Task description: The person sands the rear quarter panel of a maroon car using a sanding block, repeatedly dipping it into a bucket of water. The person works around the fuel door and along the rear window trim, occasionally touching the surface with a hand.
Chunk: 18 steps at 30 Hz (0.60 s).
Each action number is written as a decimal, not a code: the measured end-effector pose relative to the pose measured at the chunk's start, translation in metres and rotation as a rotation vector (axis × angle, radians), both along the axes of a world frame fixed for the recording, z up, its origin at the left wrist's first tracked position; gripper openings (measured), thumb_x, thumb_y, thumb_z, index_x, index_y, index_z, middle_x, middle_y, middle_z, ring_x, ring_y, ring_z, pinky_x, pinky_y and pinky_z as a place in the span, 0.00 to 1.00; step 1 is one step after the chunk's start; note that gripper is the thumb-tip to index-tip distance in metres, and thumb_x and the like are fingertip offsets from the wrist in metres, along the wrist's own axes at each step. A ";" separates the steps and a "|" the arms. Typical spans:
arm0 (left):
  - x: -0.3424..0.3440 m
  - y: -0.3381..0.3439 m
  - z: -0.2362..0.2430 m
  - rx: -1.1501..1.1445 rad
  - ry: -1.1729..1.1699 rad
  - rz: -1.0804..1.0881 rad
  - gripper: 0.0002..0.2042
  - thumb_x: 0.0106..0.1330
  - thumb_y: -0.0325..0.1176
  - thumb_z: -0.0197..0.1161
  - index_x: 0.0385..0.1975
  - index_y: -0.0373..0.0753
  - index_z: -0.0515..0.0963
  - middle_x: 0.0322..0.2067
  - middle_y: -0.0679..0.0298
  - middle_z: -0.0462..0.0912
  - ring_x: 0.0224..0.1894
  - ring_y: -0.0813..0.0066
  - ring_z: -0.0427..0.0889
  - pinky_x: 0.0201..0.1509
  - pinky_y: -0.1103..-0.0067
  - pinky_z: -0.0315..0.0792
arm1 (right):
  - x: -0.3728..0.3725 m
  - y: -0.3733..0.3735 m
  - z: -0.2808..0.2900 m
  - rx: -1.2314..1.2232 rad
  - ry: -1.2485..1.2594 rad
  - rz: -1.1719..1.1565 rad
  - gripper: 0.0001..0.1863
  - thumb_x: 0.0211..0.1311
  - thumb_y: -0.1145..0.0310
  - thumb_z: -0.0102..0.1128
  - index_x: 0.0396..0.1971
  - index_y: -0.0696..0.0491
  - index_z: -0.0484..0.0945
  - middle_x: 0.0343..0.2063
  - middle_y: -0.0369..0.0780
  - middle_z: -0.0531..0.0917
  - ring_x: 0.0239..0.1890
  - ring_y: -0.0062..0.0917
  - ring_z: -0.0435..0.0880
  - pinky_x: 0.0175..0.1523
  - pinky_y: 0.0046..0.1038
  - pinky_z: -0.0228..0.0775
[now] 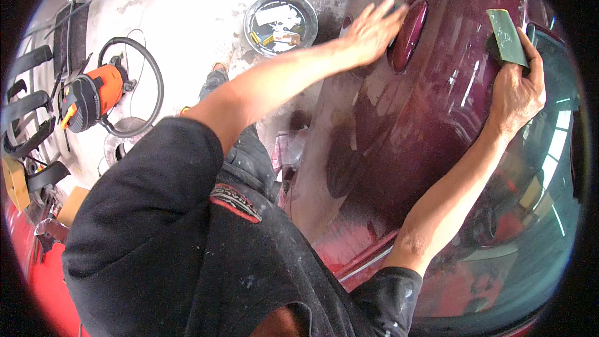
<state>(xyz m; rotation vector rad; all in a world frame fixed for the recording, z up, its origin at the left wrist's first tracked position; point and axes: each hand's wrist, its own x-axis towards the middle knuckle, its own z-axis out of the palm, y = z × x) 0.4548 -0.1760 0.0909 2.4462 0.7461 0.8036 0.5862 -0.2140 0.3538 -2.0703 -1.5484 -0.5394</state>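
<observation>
Lettering noted on the badge (236,203) at the front of the black shirt (150,231): pale and red characters on a dark ground, red along the lower edge, set on a slant. Pale marks show on the green sheet (508,39); too small to read. Markings on the brown-and-white packet (286,37) in the round basin (249,7): illegible.

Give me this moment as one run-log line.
left hand: by handle | right hand: holds green sheet | basin, vacuum: on floor
</observation>
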 end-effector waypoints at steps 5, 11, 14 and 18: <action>-0.042 -0.057 -0.010 -0.204 -0.051 -0.161 0.32 0.54 0.16 0.54 0.65 0.31 0.70 0.73 0.52 0.61 0.75 0.45 0.57 0.75 0.57 0.61 | -0.002 0.000 0.001 0.004 0.037 -0.012 0.17 0.60 0.76 0.58 0.45 0.44 0.89 0.40 0.40 0.90 0.44 0.25 0.90 0.51 0.26 0.78; -0.006 0.016 -0.002 -0.115 -0.038 -0.074 0.30 0.59 0.17 0.55 0.66 0.32 0.68 0.72 0.51 0.62 0.75 0.51 0.59 0.75 0.61 0.62 | 0.000 0.003 0.001 -0.031 0.021 -0.006 0.17 0.62 0.76 0.58 0.47 0.44 0.88 0.41 0.39 0.90 0.45 0.25 0.89 0.53 0.26 0.78; -0.009 -0.022 0.004 -0.479 -0.338 0.006 0.30 0.62 0.16 0.53 0.68 0.33 0.66 0.71 0.49 0.64 0.74 0.50 0.62 0.77 0.62 0.61 | 0.003 0.001 0.000 -0.010 -0.017 0.005 0.17 0.59 0.75 0.59 0.45 0.42 0.89 0.40 0.40 0.90 0.44 0.28 0.90 0.51 0.28 0.79; -0.015 -0.060 0.036 -0.454 -0.522 0.031 0.29 0.61 0.14 0.50 0.67 0.29 0.65 0.67 0.40 0.67 0.69 0.46 0.68 0.76 0.62 0.62 | 0.002 -0.002 -0.001 -0.010 -0.011 -0.004 0.17 0.60 0.75 0.59 0.46 0.42 0.89 0.40 0.39 0.90 0.44 0.27 0.90 0.50 0.28 0.79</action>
